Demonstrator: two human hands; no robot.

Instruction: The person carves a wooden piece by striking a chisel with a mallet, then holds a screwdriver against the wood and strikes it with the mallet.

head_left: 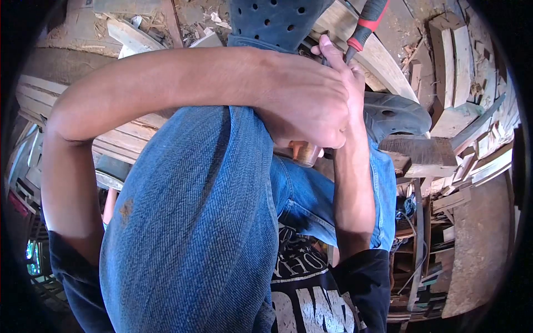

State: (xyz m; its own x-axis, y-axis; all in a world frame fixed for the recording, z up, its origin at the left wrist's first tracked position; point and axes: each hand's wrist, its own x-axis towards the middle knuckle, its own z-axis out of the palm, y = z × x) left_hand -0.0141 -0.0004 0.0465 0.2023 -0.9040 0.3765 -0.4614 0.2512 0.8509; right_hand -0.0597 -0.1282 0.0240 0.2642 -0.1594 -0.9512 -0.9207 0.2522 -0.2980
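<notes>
My left hand (313, 108) is closed in a fist, crossing over my raised knee. Below it juts the end of a translucent amber handle (305, 154); the rest is hidden by the fist. Just behind, my right hand (352, 77) is partly covered by the left, its thumb pointing up. Beside that thumb is a screwdriver-like tool with a red and black handle (368, 26). Its metal shaft runs down into my right hand, and its tip is hidden. A pale wooden board (388, 69) lies beneath the hands, near a dark perforated clog (272, 22).
My jeans-covered knee (189, 222) fills the middle. Stacked planks (130, 136) lie to the left. On the right are a wooden block (422, 155), upright wood pieces (452, 66) and a broad brown board (480, 250). Shavings and offcuts litter the ground.
</notes>
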